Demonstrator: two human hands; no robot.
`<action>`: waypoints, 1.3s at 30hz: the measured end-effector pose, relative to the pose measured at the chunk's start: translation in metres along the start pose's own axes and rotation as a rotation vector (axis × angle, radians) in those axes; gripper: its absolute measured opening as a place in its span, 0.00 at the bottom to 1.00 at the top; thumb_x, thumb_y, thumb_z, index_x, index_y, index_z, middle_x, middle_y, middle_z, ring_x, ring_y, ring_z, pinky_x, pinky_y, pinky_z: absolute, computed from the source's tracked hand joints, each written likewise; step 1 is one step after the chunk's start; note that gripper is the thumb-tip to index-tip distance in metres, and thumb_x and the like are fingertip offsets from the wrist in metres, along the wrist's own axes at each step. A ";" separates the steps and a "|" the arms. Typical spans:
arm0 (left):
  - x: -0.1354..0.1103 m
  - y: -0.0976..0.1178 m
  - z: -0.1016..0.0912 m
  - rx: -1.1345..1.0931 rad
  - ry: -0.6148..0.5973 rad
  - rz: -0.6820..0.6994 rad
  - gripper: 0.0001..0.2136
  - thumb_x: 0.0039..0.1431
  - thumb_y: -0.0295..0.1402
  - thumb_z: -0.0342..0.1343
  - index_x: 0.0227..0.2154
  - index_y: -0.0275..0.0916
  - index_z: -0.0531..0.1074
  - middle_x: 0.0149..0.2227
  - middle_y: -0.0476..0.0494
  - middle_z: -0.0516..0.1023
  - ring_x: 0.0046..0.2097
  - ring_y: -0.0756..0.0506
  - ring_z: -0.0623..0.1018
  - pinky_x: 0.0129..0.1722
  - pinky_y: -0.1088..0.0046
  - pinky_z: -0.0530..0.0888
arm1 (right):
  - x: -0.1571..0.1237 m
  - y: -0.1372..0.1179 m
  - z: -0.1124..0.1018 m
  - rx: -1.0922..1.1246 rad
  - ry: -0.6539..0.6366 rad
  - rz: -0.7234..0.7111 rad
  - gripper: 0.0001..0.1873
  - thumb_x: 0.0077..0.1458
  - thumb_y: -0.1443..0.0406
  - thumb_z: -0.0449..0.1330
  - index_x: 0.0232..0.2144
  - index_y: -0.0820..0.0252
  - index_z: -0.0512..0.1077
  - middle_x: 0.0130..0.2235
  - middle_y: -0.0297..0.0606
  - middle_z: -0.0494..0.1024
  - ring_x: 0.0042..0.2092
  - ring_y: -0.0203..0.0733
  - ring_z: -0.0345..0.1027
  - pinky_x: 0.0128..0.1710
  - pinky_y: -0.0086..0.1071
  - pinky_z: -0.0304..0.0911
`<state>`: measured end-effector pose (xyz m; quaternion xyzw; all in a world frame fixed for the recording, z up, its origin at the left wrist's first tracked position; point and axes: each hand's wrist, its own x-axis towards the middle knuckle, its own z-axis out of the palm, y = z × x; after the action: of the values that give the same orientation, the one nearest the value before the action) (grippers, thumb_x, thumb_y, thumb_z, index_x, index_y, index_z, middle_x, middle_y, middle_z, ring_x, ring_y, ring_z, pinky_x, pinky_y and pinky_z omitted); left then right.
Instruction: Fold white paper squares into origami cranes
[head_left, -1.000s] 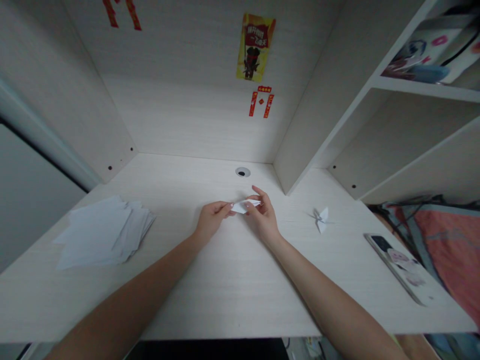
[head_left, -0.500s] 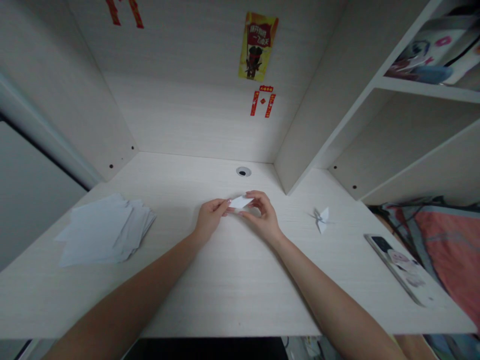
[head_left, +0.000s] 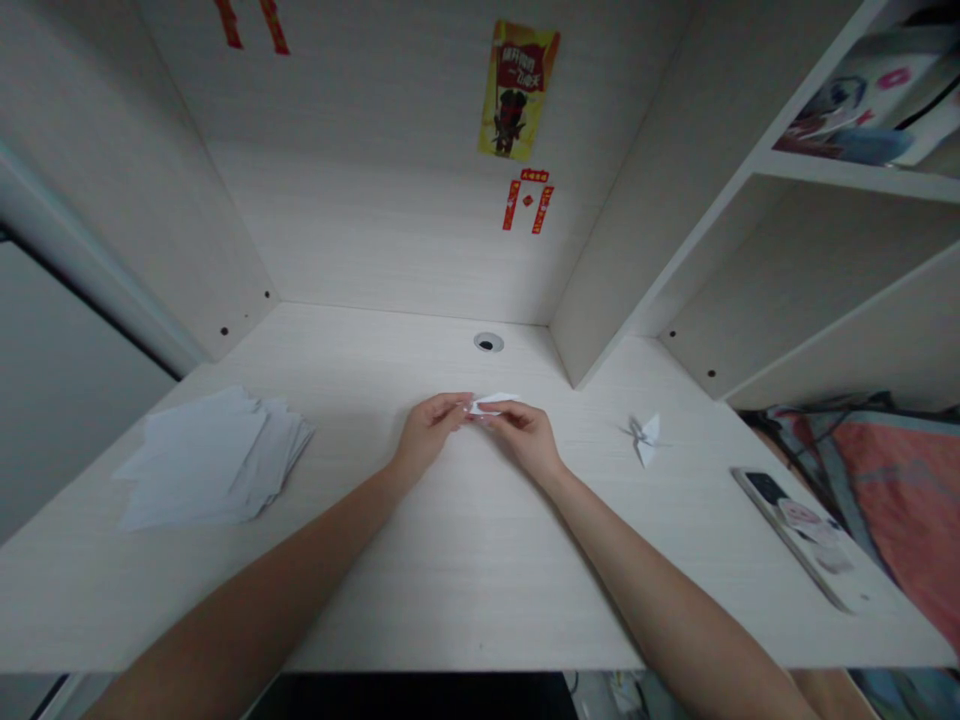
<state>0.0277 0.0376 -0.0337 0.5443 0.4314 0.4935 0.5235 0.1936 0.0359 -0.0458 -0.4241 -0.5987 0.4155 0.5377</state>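
A small folded piece of white paper (head_left: 498,399) is held just above the middle of the desk, between my two hands. My left hand (head_left: 433,428) pinches its left end with thumb and fingertips. On the other side, my right hand (head_left: 526,434) grips it with the thumb in front, and its fingers cover part of the folds. Off to the right lies a finished-looking white paper crane (head_left: 645,439), apart from both hands.
Loose white paper sheets (head_left: 202,460) are piled at the left of the desk (head_left: 450,590). A phone in a picture case (head_left: 802,540) lies near the right edge. Upright shelf panels (head_left: 622,250) and a round cable hole (head_left: 488,342) are at the back.
My right fingers have come down over the folded paper, which now looks flatter and narrower. Both hands are closer together, with the left fingertips shifted slightly right.
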 end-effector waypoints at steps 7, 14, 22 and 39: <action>-0.002 -0.003 0.002 0.035 0.030 0.126 0.08 0.48 0.35 0.59 0.32 0.38 0.76 0.36 0.44 0.80 0.39 0.46 0.77 0.43 0.70 0.71 | 0.001 -0.004 0.003 0.142 0.036 0.082 0.09 0.42 0.60 0.66 0.30 0.55 0.78 0.33 0.36 0.80 0.34 0.40 0.71 0.37 0.34 0.65; 0.000 -0.005 0.000 0.071 0.070 0.083 0.07 0.47 0.34 0.59 0.29 0.38 0.77 0.34 0.44 0.81 0.37 0.46 0.78 0.42 0.69 0.72 | 0.000 -0.003 0.005 0.125 0.038 0.124 0.08 0.42 0.60 0.66 0.28 0.55 0.78 0.30 0.36 0.80 0.32 0.40 0.71 0.36 0.33 0.65; 0.000 -0.004 0.001 0.056 0.068 0.005 0.05 0.45 0.32 0.60 0.26 0.38 0.78 0.30 0.44 0.81 0.33 0.47 0.78 0.37 0.71 0.72 | -0.001 -0.003 0.005 0.107 0.094 0.157 0.07 0.41 0.60 0.65 0.25 0.55 0.78 0.29 0.35 0.80 0.31 0.40 0.71 0.35 0.32 0.64; 0.001 -0.001 0.001 -0.018 0.072 0.006 0.10 0.43 0.35 0.62 0.30 0.37 0.74 0.30 0.46 0.79 0.34 0.47 0.77 0.37 0.72 0.71 | -0.005 -0.011 0.009 0.076 0.144 0.121 0.09 0.42 0.59 0.65 0.27 0.56 0.78 0.31 0.36 0.80 0.35 0.43 0.72 0.38 0.36 0.65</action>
<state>0.0292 0.0387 -0.0342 0.5230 0.4439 0.5182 0.5108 0.1840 0.0270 -0.0374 -0.4673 -0.5156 0.4380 0.5692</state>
